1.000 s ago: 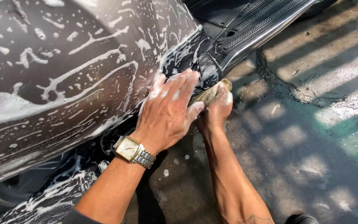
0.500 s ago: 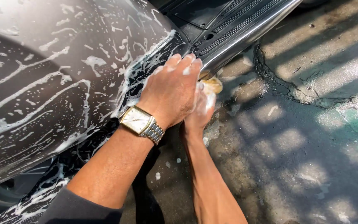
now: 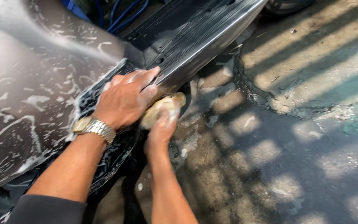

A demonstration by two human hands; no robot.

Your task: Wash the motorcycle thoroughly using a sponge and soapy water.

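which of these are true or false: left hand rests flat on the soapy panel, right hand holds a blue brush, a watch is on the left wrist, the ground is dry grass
The left hand rests flat on the soapy panel: true.
The right hand holds a blue brush: false, it grips a yellowish sponge.
A watch sits on the left wrist: true.
The ground is dry grass: false, it is wet pavement.

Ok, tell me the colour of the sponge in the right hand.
Yellowish tan, streaked with white suds: the sponge in the right hand, seen in the head view.
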